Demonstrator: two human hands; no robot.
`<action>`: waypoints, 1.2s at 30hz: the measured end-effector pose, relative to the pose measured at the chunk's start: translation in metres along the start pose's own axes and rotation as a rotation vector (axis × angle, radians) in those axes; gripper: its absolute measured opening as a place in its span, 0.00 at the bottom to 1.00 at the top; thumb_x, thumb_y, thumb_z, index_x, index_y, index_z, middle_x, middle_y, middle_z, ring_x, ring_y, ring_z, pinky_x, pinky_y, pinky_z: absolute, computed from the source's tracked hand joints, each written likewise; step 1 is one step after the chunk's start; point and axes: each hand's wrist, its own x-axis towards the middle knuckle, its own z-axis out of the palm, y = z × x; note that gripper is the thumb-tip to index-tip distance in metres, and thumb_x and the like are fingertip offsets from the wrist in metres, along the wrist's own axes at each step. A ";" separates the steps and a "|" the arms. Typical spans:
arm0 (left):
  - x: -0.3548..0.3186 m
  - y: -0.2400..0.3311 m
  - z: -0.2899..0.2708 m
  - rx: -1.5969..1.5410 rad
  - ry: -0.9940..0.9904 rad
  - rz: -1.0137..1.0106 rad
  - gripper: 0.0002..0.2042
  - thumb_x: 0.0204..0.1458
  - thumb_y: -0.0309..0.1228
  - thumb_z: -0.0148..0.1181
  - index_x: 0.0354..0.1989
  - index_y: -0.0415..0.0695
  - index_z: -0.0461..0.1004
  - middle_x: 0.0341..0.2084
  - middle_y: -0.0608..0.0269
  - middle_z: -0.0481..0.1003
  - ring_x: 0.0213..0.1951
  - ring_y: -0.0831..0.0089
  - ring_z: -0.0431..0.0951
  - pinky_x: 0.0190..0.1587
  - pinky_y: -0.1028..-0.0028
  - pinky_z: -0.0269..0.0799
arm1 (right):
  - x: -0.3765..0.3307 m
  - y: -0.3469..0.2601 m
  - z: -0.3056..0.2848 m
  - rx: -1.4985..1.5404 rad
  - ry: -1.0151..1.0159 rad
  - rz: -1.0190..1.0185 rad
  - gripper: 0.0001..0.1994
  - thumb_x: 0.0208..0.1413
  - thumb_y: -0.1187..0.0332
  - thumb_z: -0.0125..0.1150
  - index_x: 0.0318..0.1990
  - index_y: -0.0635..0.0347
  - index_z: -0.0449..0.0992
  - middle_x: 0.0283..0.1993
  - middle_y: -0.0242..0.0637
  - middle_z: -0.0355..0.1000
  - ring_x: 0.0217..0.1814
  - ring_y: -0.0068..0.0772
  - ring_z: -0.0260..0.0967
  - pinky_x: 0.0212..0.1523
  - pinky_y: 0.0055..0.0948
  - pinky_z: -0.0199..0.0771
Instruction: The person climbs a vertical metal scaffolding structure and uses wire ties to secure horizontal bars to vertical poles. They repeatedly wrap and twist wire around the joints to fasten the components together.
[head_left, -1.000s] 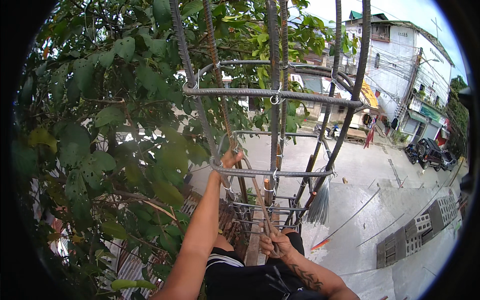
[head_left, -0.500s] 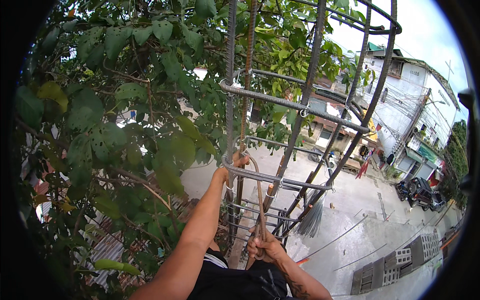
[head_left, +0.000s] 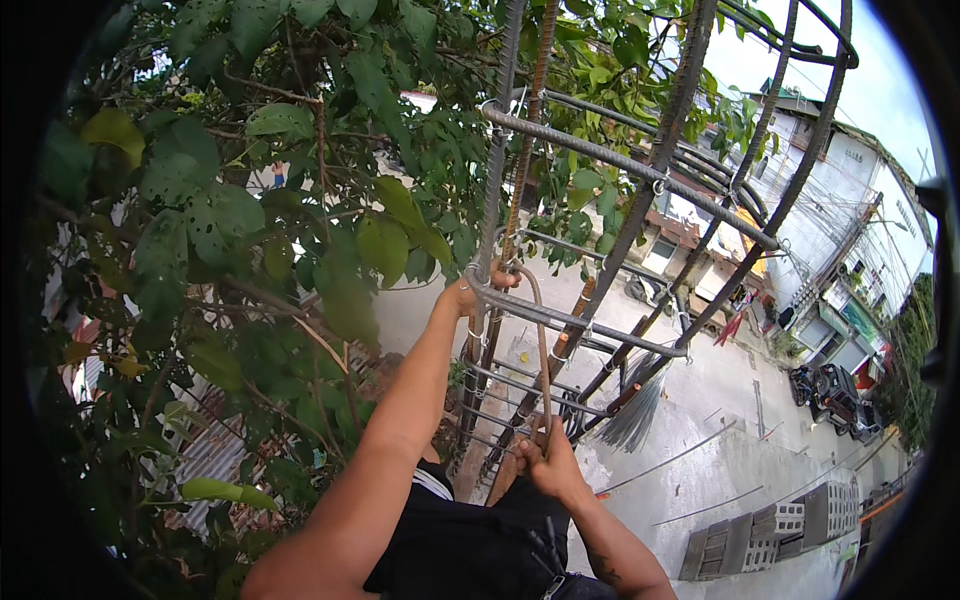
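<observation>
A tied rebar cage of ribbed uprights and cross ties rises in front of me. My left hand is closed around its near-left upright, just at a cross tie. A brown, rope-like length arcs from beside those fingers down to my right hand; whether its upper end is in the left fingers is partly hidden. Lower down, my right hand is closed on the lower part of this length, which folds into a loop there.
Leafy branches crowd the left side, over corrugated roofing. A bundle of grey wires hangs at the cage's right. Far below lie a concrete street, stacked hollow blocks and a parked dark vehicle.
The view has shifted, so the cage sits farther right. My right hand has moved up closer to the left hand, and the brown length bows more. My left hand keeps its place on the upright.
</observation>
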 end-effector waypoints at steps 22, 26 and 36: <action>0.009 -0.007 0.005 -0.088 0.041 0.135 0.27 0.48 0.52 0.56 0.48 0.43 0.68 0.38 0.60 0.72 0.42 0.65 0.73 0.45 0.65 0.69 | -0.027 -0.133 -0.048 -1.320 0.181 -0.371 0.18 0.52 0.67 0.53 0.45 0.73 0.62 0.23 0.46 0.71 0.20 0.37 0.73 0.15 0.28 0.71; 0.015 0.002 0.004 -0.122 -0.062 0.104 0.26 0.43 0.47 0.57 0.43 0.37 0.70 0.34 0.54 0.74 0.37 0.61 0.75 0.43 0.64 0.73 | -0.020 -0.099 -0.061 -0.683 -0.165 -0.491 0.20 0.56 0.56 0.55 0.42 0.69 0.64 0.26 0.49 0.72 0.23 0.38 0.74 0.21 0.31 0.73; 0.007 0.012 0.015 -0.241 -0.153 0.089 0.25 0.42 0.44 0.57 0.45 0.40 0.69 0.38 0.53 0.72 0.40 0.57 0.74 0.43 0.60 0.72 | -0.002 -0.064 0.009 1.788 -0.955 -0.042 0.28 0.58 0.65 0.44 0.65 0.63 0.49 0.38 0.44 0.64 0.28 0.32 0.67 0.32 0.34 0.70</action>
